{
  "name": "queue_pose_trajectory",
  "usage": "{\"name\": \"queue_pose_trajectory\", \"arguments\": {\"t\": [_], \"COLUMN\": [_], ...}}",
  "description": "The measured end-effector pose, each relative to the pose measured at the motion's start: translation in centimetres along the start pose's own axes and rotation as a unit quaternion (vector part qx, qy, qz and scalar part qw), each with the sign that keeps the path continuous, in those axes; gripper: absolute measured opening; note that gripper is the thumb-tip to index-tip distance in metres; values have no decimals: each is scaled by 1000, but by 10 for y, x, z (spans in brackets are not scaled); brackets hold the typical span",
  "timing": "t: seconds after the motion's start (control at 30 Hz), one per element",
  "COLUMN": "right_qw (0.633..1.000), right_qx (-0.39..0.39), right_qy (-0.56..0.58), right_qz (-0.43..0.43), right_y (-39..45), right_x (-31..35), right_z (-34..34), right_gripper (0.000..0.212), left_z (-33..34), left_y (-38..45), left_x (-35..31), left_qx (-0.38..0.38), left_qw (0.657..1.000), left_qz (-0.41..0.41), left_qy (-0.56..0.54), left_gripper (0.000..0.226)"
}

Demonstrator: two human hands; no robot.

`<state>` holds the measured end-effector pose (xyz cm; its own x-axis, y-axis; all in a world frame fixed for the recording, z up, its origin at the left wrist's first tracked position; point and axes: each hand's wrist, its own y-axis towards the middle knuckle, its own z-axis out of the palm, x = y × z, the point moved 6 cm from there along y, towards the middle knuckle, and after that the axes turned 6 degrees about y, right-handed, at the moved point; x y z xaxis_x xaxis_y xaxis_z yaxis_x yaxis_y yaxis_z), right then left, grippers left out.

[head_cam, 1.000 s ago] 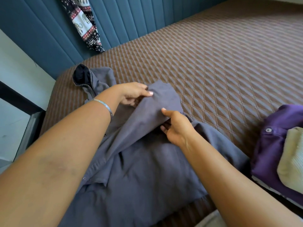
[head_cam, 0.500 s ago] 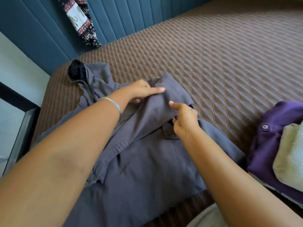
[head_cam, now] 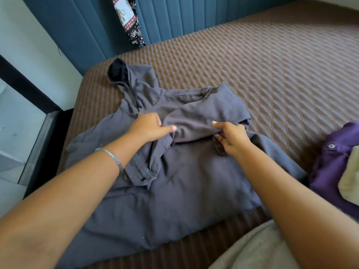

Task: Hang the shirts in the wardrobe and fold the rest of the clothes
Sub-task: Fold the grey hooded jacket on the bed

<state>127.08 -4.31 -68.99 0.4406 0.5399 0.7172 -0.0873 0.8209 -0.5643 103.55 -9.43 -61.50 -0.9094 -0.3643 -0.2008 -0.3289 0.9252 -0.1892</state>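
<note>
A grey button-up shirt (head_cam: 174, 191) lies spread on the brown quilted bed (head_cam: 272, 74), its dark-lined sleeve end pointing toward the headboard. A folded-over part of the shirt lies across its upper middle. My left hand (head_cam: 149, 127), with a silver bangle on the wrist, pinches the left edge of that fold between thumb and curled fingers. My right hand (head_cam: 231, 136) grips the fold's right edge, thumb on top and fingers tucked under the cloth.
A purple garment (head_cam: 330, 167) with a cream cloth (head_cam: 349, 181) on it sits at the right edge of the bed. A patterned cloth (head_cam: 130, 20) hangs over the blue padded headboard (head_cam: 77, 32). The bed's left edge meets a black frame and a pale wall.
Both hands have drawn the folded part of the shirt down and flatter onto the shirt body, and have moved apart along its edge. The view shifted so more of the shirt shows.
</note>
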Motion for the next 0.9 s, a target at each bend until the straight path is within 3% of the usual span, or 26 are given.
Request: {"name": "queue_pose_trajectory", "arguments": {"t": [0.07,0.13,0.3,0.43,0.53,0.63,0.7,0.8,0.9], "right_qw": [998,996,996,992,993,994,996,996,996], "right_qx": [57,75,60,65,55,64,73,79,76], "right_qy": [-13,-26,67,105,96,76,44,0,-9], "right_qz": [36,38,21,32,34,37,38,35,34], "right_y": [-10,-15,-21,-26,-25,-27,-30,-33,-34], "right_x": [-12,-16,-12,-15,-15,-15,-15,-16,-15], "right_z": [13,18,18,21,16,17,17,15,14], "right_gripper": [30,25,24,34,36,28,27,28,30], "left_z": [7,7,-18,-42,-36,-16,3,30,26], "left_y": [-20,-28,-39,-40,-43,-58,-70,-74,-69], "left_x": [13,20,42,74,87,68,50,32,26], "left_qx": [66,69,25,-98,-54,45,54,45,40], "left_qw": [996,995,990,971,952,972,985,995,991], "left_qz": [-6,28,-2,-51,-81,-39,-1,78,103], "left_qy": [65,60,-139,-211,-291,-226,-162,-39,-79], "left_gripper": [58,44,20,18,15,36,51,35,30]}}
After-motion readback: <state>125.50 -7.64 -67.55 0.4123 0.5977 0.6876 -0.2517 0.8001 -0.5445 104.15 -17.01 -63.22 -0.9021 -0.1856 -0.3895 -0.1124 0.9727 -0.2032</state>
